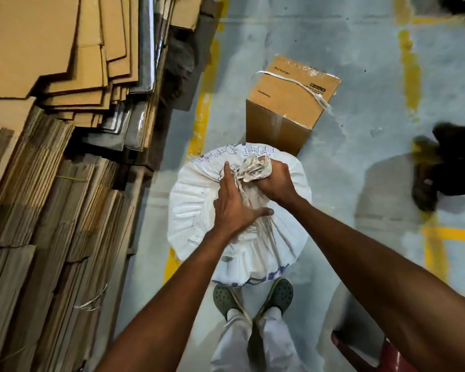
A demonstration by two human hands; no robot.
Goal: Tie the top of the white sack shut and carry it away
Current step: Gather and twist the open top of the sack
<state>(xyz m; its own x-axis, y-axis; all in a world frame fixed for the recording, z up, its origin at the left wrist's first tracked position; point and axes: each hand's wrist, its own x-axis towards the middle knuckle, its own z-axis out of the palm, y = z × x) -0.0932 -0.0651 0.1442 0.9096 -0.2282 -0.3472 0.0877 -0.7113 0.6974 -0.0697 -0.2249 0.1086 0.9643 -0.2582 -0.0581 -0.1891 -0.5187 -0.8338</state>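
While the white sack (199, 210) is standing upright on the grey floor (346, 162) just in front of the person's feet, both bare arms are reaching straight down over it. The right hand (273, 181) is clenching the gathered, crumpled neck of the sack (254, 167) in a closed fist, knuckles turned outward. The left hand (232, 202) is lying flat with its fingers stretched out, pressing along the twisted cloth below that bunch, its thumb spread toward the right across the pleats. Close on the left, stacks of flattened cardboard (51, 130) are crowding the sack's side, with only a narrow strip of floor between. A taped cardboard box (287, 103) is sitting just beyond the sack, nearly touching its far edge. To the right the floor is lying open, crossed by worn yellow lines (411, 71), as far as a dark blurred shape (451, 167) at the frame's edge.
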